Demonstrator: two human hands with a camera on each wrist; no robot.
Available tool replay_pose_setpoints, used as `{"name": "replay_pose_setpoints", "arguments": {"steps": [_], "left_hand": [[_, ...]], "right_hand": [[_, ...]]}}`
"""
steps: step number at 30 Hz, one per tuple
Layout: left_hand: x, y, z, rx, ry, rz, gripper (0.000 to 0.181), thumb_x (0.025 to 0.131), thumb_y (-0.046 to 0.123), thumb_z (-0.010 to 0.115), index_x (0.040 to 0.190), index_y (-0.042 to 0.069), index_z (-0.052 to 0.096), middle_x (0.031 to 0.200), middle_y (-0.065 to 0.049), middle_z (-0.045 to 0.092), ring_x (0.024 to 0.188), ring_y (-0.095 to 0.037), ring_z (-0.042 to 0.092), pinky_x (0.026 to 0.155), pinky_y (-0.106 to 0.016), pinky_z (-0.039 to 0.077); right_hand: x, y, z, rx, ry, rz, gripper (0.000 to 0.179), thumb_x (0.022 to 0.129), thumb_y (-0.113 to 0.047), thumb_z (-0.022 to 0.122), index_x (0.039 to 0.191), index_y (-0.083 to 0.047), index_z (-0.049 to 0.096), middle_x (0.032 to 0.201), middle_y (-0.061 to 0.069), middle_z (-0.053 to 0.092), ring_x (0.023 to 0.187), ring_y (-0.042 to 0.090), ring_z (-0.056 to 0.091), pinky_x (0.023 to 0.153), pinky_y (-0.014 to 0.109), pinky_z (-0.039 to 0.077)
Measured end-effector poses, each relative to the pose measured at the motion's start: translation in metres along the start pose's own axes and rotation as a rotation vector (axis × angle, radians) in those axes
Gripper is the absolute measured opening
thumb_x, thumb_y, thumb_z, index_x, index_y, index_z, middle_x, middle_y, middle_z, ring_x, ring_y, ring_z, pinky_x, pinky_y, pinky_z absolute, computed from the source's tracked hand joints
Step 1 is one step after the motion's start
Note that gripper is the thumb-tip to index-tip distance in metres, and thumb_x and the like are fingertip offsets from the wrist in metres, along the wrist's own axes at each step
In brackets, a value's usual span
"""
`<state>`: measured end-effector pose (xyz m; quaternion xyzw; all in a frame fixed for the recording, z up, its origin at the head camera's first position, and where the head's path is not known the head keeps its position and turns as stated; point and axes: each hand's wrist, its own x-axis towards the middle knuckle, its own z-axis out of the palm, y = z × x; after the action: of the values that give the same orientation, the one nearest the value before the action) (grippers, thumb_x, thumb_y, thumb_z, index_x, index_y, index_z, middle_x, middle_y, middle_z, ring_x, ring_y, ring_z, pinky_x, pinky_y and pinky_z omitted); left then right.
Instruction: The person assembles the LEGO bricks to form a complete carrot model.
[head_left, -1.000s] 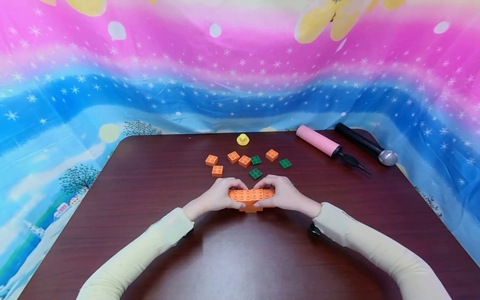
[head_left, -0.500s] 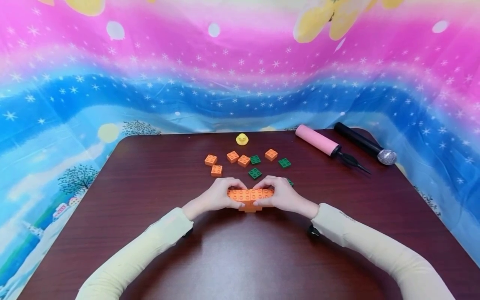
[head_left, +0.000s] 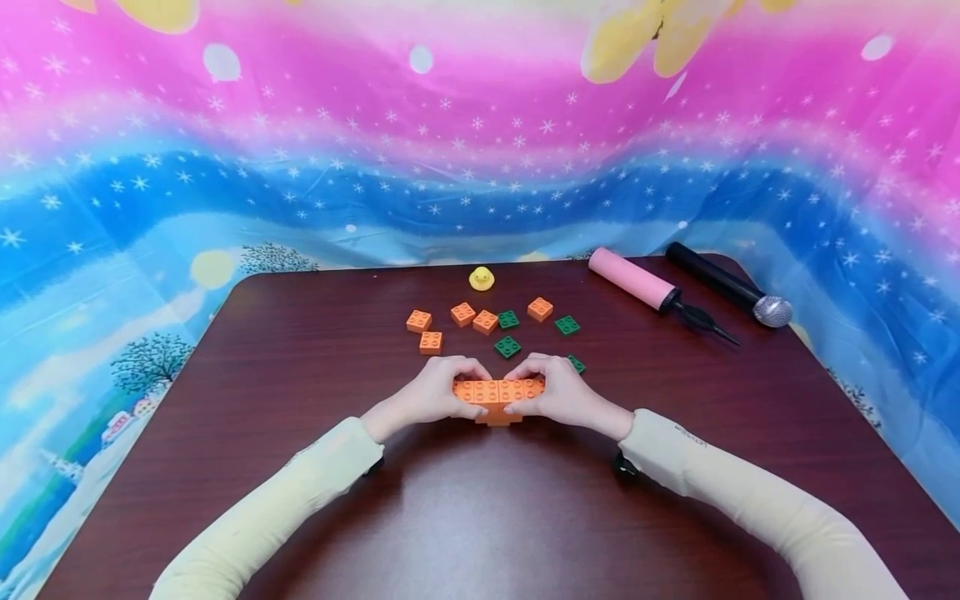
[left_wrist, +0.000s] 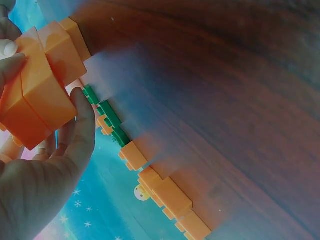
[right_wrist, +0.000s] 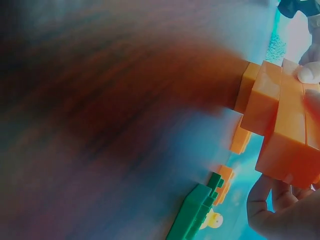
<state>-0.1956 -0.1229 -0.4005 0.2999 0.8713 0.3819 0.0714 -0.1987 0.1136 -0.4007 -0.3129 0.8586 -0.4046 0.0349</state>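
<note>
Between my hands stands a stepped stack of orange toy building bricks [head_left: 498,392], wide at the top and narrower toward the table. My left hand [head_left: 442,390] grips its left end, thumb on the near side and fingers behind. At the other end my right hand [head_left: 561,392] holds it the same way, and the thumbs nearly meet at the front. In the left wrist view the stack [left_wrist: 47,95] shows its layers from the side, with left fingers wrapped round the wide layers. The right wrist view shows the right hand [right_wrist: 287,210] curled under the orange stack [right_wrist: 282,130].
Beyond the hands lie several loose orange bricks [head_left: 431,342] and green bricks [head_left: 507,347]. One green brick [head_left: 576,364] sits close behind the right hand. A yellow toy duck [head_left: 482,279], a pink hand pump [head_left: 633,279] and a black microphone [head_left: 727,283] lie farther back.
Both hands keep their grip on the orange stack, which stays in place. The head view shifts slightly, and the green brick behind the right hand shows more.
</note>
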Motion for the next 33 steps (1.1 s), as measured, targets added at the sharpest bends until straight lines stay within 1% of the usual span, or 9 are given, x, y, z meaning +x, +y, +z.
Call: {"name": "replay_pose_setpoints", "arguments": {"steps": [7,11,13,16,20,23,25,29,33], "left_hand": [[-0.002,0.002,0.000,-0.008,-0.001,0.005,0.033,0.074,0.023,0.081,0.103,0.017,0.067,0.099,0.003,0.067,0.087,-0.012,0.055,0.077,-0.027,0.047],[-0.002,0.000,0.000,0.005,0.007,0.009,0.033,0.074,0.024,0.081,0.104,0.017,0.067,0.100,0.004,0.067,0.087,-0.011,0.055,0.077,-0.026,0.047],[-0.002,0.000,0.000,0.016,0.015,0.017,0.033,0.074,0.025,0.081,0.104,0.016,0.067,0.100,0.003,0.067,0.087,-0.012,0.055,0.077,-0.027,0.047],[-0.002,0.000,0.000,0.020,0.015,0.023,0.034,0.074,0.025,0.080,0.104,0.016,0.067,0.100,0.002,0.067,0.087,-0.012,0.054,0.077,-0.027,0.046],[-0.001,0.002,0.001,0.022,0.010,0.018,0.035,0.074,0.026,0.080,0.104,0.015,0.066,0.101,0.000,0.067,0.088,-0.013,0.054,0.078,-0.028,0.046],[-0.002,0.002,0.001,0.035,0.015,0.013,0.036,0.073,0.027,0.080,0.104,0.015,0.065,0.101,0.001,0.066,0.088,-0.013,0.054,0.078,-0.028,0.046],[-0.002,0.002,0.002,0.048,0.021,0.018,0.035,0.074,0.026,0.079,0.104,0.015,0.065,0.100,0.001,0.066,0.087,-0.013,0.054,0.077,-0.027,0.046],[-0.003,0.002,0.002,0.079,0.034,0.042,0.035,0.074,0.027,0.079,0.105,0.016,0.065,0.099,0.002,0.065,0.086,-0.011,0.054,0.075,-0.025,0.046],[-0.007,0.002,-0.001,0.090,0.043,0.054,0.039,0.076,0.034,0.079,0.108,0.016,0.066,0.101,0.003,0.066,0.087,-0.010,0.056,0.077,-0.026,0.049]], "right_hand": [[-0.001,0.000,0.001,0.015,0.001,0.009,0.033,0.073,-0.022,0.084,0.102,-0.013,0.072,0.097,0.000,0.067,0.084,0.011,0.058,0.073,0.025,0.049],[0.000,-0.001,0.000,0.014,-0.027,0.020,0.034,0.073,-0.024,0.084,0.103,-0.013,0.070,0.099,-0.001,0.067,0.085,0.012,0.058,0.075,0.026,0.049],[0.001,-0.001,-0.002,0.025,-0.054,0.025,0.038,0.073,-0.026,0.084,0.106,-0.014,0.068,0.101,-0.001,0.067,0.087,0.013,0.057,0.077,0.027,0.049],[0.000,0.001,-0.007,0.052,-0.082,0.035,0.047,0.073,-0.028,0.084,0.114,-0.014,0.065,0.105,0.000,0.067,0.093,0.015,0.057,0.081,0.030,0.050],[-0.005,0.006,-0.015,0.074,-0.074,0.036,0.056,0.072,-0.028,0.085,0.121,-0.011,0.063,0.107,0.003,0.067,0.099,0.019,0.060,0.087,0.040,0.051],[-0.008,0.011,-0.019,0.077,-0.064,0.033,0.054,0.073,-0.026,0.084,0.120,-0.009,0.064,0.110,0.005,0.068,0.102,0.021,0.060,0.089,0.047,0.050],[-0.010,0.014,-0.021,0.082,-0.066,0.043,0.050,0.074,-0.026,0.083,0.118,-0.011,0.066,0.112,0.003,0.068,0.103,0.021,0.059,0.090,0.048,0.050],[-0.012,0.018,-0.022,0.084,-0.077,0.061,0.041,0.075,-0.030,0.082,0.111,-0.017,0.069,0.110,-0.002,0.070,0.100,0.017,0.058,0.091,0.046,0.048],[-0.012,0.019,-0.019,0.091,-0.076,0.056,0.037,0.076,-0.031,0.081,0.109,-0.018,0.070,0.105,-0.003,0.071,0.096,0.017,0.058,0.088,0.046,0.048]]}}
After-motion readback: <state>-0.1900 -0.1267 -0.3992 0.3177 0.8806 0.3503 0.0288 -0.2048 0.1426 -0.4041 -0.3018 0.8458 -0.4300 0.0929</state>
